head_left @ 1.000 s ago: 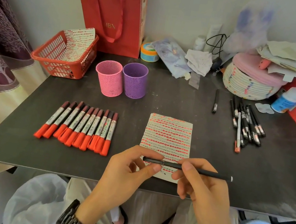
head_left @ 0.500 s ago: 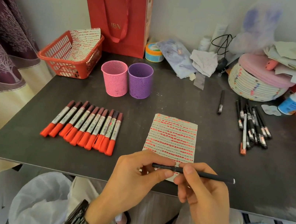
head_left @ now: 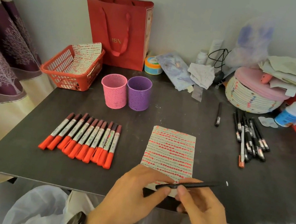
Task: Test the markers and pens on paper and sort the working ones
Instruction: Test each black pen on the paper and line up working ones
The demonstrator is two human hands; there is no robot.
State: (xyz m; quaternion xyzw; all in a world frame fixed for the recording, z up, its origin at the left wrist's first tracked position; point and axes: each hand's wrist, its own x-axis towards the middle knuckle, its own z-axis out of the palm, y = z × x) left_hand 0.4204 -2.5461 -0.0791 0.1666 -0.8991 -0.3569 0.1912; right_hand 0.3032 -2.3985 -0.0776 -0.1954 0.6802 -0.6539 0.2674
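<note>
A thin black pen lies across both hands, low over the near end of the test paper, which is covered in rows of red marks. My left hand pinches the pen's left end, the cap side. My right hand pinches its barrel. Several red-capped markers lie in a row on the left of the dark table. A heap of black pens lies at the right, with one single black pen apart from it.
A pink mesh cup and a purple mesh cup stand behind the markers. A red basket with marked paper sits at the back left, beside a red bag. Clutter, a woven basket and a bottle crowd the back right.
The camera has tilted down a little, so the table sits lower in the frame. Both hands keep hold of the pen, which now slants slightly up to the right.
</note>
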